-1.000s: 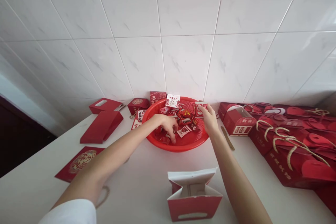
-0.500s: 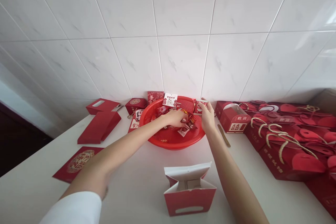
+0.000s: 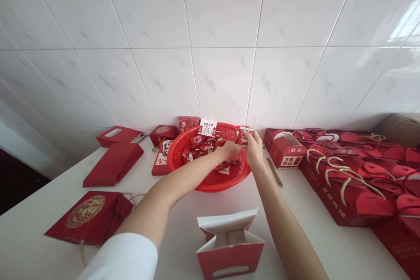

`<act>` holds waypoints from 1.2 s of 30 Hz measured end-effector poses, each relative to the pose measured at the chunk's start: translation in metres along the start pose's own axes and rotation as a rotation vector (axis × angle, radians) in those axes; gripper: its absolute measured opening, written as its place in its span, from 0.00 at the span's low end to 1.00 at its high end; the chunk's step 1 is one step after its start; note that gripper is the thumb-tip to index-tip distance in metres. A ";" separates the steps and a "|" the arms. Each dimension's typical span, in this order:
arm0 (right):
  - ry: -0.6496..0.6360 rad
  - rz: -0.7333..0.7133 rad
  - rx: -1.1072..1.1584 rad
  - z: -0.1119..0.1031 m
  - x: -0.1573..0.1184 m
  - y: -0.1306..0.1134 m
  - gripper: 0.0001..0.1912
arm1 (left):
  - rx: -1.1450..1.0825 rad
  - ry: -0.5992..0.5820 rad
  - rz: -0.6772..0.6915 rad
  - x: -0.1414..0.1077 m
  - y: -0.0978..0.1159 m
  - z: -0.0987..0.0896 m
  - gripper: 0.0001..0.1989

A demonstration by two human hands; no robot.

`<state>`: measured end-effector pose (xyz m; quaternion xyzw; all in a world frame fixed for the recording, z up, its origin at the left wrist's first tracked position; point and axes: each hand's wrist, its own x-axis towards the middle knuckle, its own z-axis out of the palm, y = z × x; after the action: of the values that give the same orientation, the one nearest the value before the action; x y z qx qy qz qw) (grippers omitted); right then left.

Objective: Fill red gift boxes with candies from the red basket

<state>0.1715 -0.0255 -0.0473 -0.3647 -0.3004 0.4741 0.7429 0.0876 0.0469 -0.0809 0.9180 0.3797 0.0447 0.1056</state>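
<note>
A red plastic basket (image 3: 210, 187) holds several wrapped candies (image 3: 203, 151) in red, white and gold. My left hand (image 3: 232, 151) reaches over the basket's right part, near my right hand; its fingers are mostly hidden, so what they hold cannot be made out. At the right rim my right hand (image 3: 254, 146) pinches a small red and white packet (image 3: 242, 135). Nearer to me, an open red paper box (image 3: 231, 253) with a white inside stands upright between my forearms, touched by neither hand.
Rows of red boxes with rope handles (image 3: 354, 183) fill the right side. A flat wooden strip (image 3: 274, 171) lies beside a red box (image 3: 288, 151). Folded red boxes (image 3: 114, 162) and a roped red box (image 3: 88, 216) are at the left. A tiled wall (image 3: 219, 83) stands behind.
My left hand has moved right across the basket, towards my right hand, uncovering candies in the middle. My right hand still holds the packet. The view has shifted slightly.
</note>
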 end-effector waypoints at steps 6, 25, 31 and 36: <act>-0.015 -0.009 -0.024 0.000 -0.003 -0.002 0.15 | 0.043 -0.128 -0.059 -0.007 0.009 -0.012 0.09; 0.007 -0.001 -0.019 0.001 -0.002 0.002 0.13 | -0.417 0.158 -0.438 -0.077 -0.086 -0.071 0.03; -0.002 -0.014 -0.032 0.000 -0.003 0.001 0.13 | -0.450 0.007 -0.406 -0.075 -0.072 -0.060 0.04; -0.011 0.012 -0.036 0.001 -0.005 -0.002 0.12 | -0.688 -0.153 -0.256 -0.073 -0.060 -0.063 0.13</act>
<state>0.1692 -0.0305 -0.0457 -0.3773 -0.3109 0.4752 0.7316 -0.0158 0.0466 -0.0332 0.7746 0.4451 0.0875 0.4406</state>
